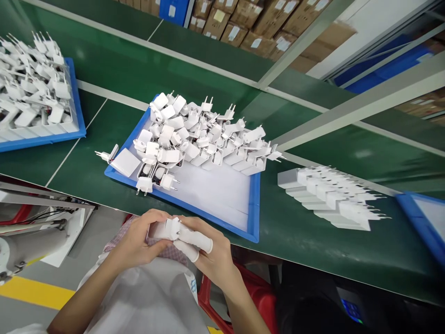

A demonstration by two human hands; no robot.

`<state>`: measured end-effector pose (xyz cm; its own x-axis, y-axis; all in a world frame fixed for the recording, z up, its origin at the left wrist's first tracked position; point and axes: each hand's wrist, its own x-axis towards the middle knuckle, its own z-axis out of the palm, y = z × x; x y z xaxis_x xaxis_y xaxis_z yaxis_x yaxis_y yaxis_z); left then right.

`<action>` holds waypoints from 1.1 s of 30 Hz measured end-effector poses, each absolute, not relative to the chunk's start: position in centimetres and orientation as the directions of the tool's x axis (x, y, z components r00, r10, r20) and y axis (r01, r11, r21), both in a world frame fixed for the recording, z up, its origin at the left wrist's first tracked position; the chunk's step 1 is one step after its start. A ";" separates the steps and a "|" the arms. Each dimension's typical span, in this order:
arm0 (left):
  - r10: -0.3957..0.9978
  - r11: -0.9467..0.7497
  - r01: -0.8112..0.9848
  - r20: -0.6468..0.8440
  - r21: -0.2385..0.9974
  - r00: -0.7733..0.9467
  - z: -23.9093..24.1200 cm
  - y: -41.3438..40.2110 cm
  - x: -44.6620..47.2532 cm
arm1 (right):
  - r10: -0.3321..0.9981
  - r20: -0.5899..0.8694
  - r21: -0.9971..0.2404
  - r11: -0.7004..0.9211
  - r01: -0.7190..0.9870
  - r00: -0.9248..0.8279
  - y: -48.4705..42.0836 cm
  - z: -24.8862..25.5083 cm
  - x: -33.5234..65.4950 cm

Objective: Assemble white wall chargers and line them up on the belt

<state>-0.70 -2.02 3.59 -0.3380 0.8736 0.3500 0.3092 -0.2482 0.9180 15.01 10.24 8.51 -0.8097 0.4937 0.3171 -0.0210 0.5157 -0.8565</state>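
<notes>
Just in front of the table's near edge, my left hand [142, 243] grips the body of a white plug-in charger [159, 231] between thumb and fingers. My right hand [213, 248], with white covers on some fingertips, presses on the charger's plug end, where a metal pin shows. Beyond both hands lies a blue tray [253, 204] lined in white. Many white charger pieces with two-pin plugs [170, 134] are heaped in it, mostly towards the back and left. At its left corner rests a flat white housing [125, 162].
On the green table [299, 250], neat rows of white chargers [327, 195] stand to the right, near another blue tray [422, 222]. A full blue tray [78, 99] sits at the left. A metal post [354, 106] rises behind; cartons [243, 18] are stacked beyond.
</notes>
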 end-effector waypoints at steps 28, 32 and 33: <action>0.875 0.461 -0.280 -0.485 0.842 -0.019 4.1 -0.6 -5.2 | 0.547 0.008 -0.943 0.283 0.176 -0.837 9.8 5.7 14.2; 0.863 0.478 -0.309 -0.504 0.822 -0.006 4.3 -0.7 -5.1 | 0.586 -0.394 -0.898 -0.409 0.161 -0.708 9.3 5.4 14.0; 0.862 0.481 -0.317 -0.506 0.817 0.003 4.2 -0.7 -5.1 | 0.553 -0.467 -0.842 -0.517 0.156 -0.690 9.3 5.3 13.9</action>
